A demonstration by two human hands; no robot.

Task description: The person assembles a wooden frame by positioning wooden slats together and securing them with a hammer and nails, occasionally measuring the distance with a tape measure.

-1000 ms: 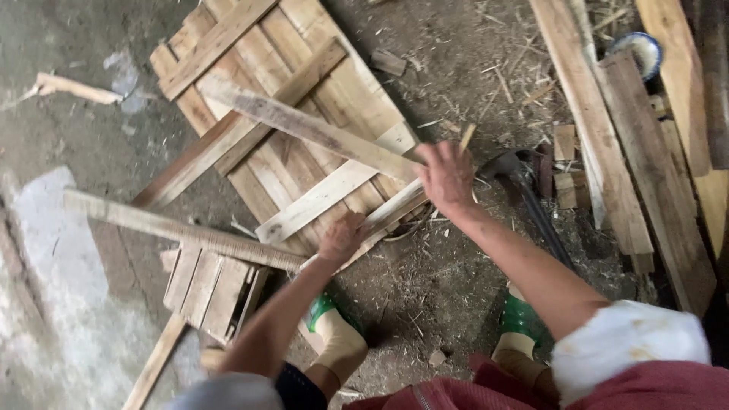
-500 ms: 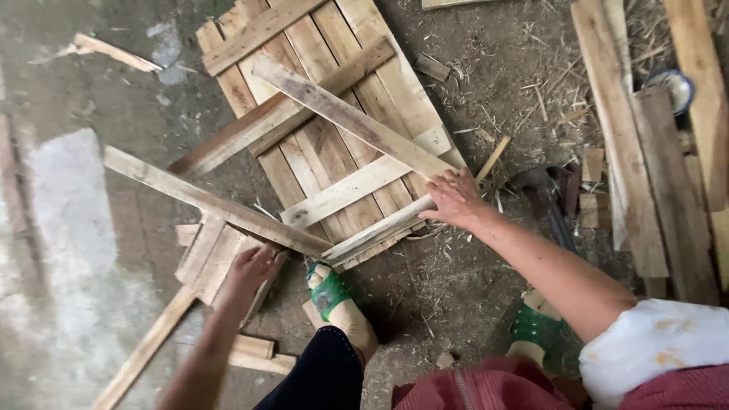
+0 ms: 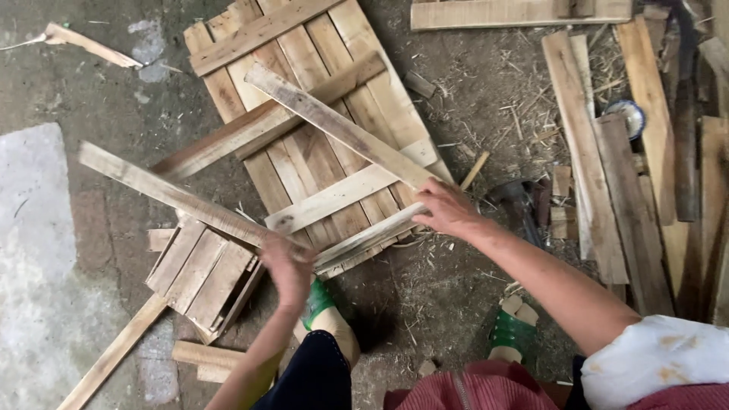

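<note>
The right hand (image 3: 448,209) closes its fingers around the near end of a long weathered slat (image 3: 342,129), which runs from that grip up and to the left, slanting across the top of a wooden pallet (image 3: 304,83) that lies flat on the dirt floor (image 3: 471,106). The left hand (image 3: 287,266) is curled around the near end of a second long plank (image 3: 167,190); this plank stretches off to the left and slightly farther away, passing over the pallet's near left corner. Just under and to the left of the left hand sits a small panel of short boards (image 3: 201,273) nailed side by side, tilted on the ground. A pale cross board (image 3: 342,193) lies diagonally on the pallet between the two hands, and another thin strip lies along the pallet's near edge, touching the right hand's fingers. On the right, several loose planks (image 3: 592,159) lie roughly parallel, running near to far, with a small round blue-rimmed object (image 3: 628,118) among them. One more board (image 3: 516,11) lies across the far edge. A thin stick (image 3: 114,353) angles along the near left, beside a grey concrete patch (image 3: 34,258). Two feet in green-strapped sandals (image 3: 512,334) stand on the dirt at the near side.
</note>
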